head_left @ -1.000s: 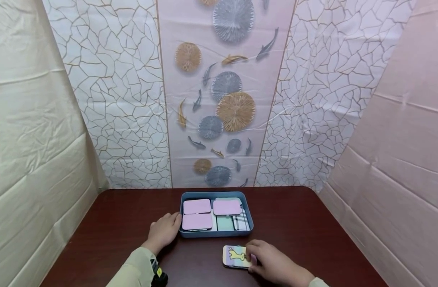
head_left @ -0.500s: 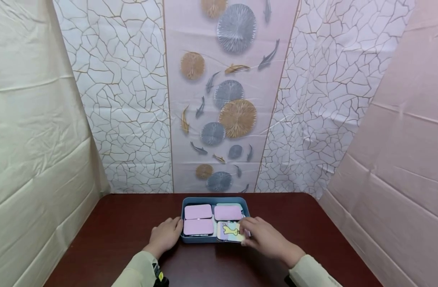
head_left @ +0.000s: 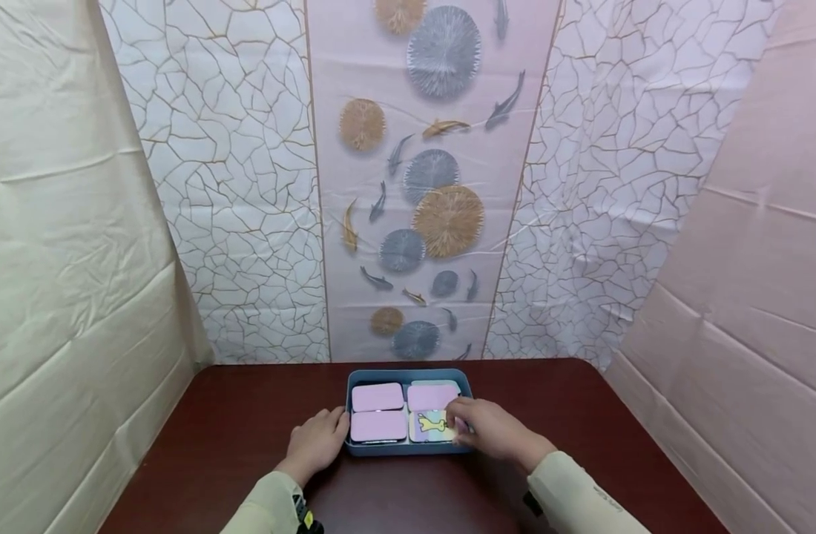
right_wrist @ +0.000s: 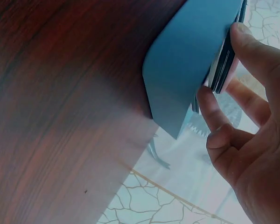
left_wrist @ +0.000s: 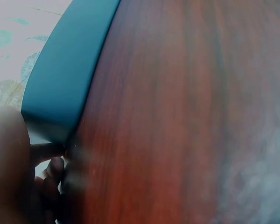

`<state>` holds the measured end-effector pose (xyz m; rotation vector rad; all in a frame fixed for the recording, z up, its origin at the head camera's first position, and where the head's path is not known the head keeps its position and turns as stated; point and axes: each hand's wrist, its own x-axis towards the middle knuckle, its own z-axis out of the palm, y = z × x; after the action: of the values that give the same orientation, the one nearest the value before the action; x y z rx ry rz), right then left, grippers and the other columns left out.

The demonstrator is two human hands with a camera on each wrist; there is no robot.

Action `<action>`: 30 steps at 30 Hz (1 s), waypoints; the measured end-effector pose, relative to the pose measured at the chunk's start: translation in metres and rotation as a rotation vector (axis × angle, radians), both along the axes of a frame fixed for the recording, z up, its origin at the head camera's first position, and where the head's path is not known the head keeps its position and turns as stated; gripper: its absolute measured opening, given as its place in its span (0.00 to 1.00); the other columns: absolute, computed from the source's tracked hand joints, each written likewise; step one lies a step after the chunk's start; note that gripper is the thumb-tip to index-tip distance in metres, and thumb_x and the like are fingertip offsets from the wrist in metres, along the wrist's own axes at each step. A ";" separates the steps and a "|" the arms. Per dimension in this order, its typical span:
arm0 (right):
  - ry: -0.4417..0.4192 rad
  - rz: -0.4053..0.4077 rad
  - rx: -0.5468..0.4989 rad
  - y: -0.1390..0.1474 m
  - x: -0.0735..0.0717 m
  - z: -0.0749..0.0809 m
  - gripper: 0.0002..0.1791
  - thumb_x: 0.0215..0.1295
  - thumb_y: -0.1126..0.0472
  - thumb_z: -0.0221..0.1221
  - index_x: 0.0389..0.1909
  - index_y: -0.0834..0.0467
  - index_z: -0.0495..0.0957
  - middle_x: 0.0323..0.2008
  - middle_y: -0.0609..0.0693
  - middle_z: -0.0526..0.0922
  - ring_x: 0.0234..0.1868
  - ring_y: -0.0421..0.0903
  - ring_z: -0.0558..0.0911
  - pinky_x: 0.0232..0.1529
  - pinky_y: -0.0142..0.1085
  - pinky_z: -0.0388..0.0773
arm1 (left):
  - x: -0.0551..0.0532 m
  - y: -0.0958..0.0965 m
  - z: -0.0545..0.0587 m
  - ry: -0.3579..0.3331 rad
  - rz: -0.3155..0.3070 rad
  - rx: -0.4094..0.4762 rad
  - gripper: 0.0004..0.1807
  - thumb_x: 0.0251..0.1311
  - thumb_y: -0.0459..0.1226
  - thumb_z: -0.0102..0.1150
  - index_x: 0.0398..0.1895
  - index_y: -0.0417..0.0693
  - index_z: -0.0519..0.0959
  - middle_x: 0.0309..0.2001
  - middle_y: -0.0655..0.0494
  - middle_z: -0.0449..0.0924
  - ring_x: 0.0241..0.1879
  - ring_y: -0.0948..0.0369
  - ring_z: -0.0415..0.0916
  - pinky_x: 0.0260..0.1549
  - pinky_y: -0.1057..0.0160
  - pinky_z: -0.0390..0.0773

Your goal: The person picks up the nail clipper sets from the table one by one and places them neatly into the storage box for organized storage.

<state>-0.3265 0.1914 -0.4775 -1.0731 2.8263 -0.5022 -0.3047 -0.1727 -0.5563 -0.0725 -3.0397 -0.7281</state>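
Observation:
A shallow blue box [head_left: 408, 450] stands on the table. My right hand [head_left: 491, 430] pinches a small flat rounded case [head_left: 431, 425] with a yellow giraffe on pastel stripes, at the box's near right compartment. In the right wrist view the case's dark layered edge [right_wrist: 221, 67] shows between thumb and fingers, right at the rim. Pink-topped cases fill the other places: one far left [head_left: 377, 397], one near left [head_left: 378, 426], one far right [head_left: 432, 397]. My left hand [head_left: 317, 440] rests against the box's left end, its fingers at the corner in the left wrist view.
The dark red-brown table [head_left: 234, 437] reaches back to a patterned curtain [head_left: 408, 185]. Pale cloth panels [head_left: 67, 259] hang at both sides. A pale green item [head_left: 453, 385] peeks out behind the far right case.
My right hand has carried the giraffe case from the table in front of the box up and back into the near right compartment, where it now sits lower. The left hand stays at the box's end.

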 end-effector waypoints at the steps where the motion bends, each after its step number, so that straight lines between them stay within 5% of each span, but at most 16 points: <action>1: -0.010 0.002 -0.004 0.001 0.001 -0.001 0.11 0.73 0.57 0.74 0.45 0.43 0.79 0.40 0.37 0.77 0.39 0.39 0.76 0.42 0.38 0.76 | 0.000 0.002 0.000 -0.006 0.002 0.000 0.32 0.88 0.55 0.39 0.78 0.47 0.77 0.65 0.46 0.82 0.64 0.45 0.79 0.54 0.32 0.78; 13: -0.061 0.012 -0.065 0.008 0.000 -0.003 0.10 0.75 0.61 0.71 0.46 0.48 0.79 0.36 0.47 0.78 0.36 0.43 0.78 0.38 0.35 0.74 | 0.003 0.008 0.006 0.019 -0.002 -0.006 0.31 0.88 0.54 0.41 0.76 0.46 0.78 0.62 0.46 0.83 0.62 0.45 0.80 0.53 0.33 0.78; 23: -0.060 -0.058 -0.038 0.005 -0.001 -0.011 0.22 0.73 0.55 0.73 0.65 0.53 0.83 0.34 0.39 0.76 0.36 0.37 0.75 0.43 0.39 0.75 | -0.004 0.004 0.000 -0.004 -0.002 -0.001 0.32 0.88 0.55 0.39 0.78 0.46 0.77 0.65 0.45 0.82 0.64 0.44 0.79 0.55 0.32 0.78; 30: -0.035 -0.062 -0.040 0.001 0.000 -0.017 0.23 0.74 0.55 0.72 0.66 0.54 0.83 0.41 0.39 0.79 0.41 0.38 0.77 0.46 0.41 0.77 | -0.006 0.001 -0.007 0.001 -0.006 -0.012 0.31 0.88 0.54 0.40 0.78 0.46 0.77 0.66 0.45 0.81 0.65 0.45 0.79 0.56 0.32 0.78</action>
<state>-0.3265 0.1926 -0.4945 -0.9756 2.8377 -0.5787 -0.3107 -0.1714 -0.5630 -0.0816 -3.0441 -0.7102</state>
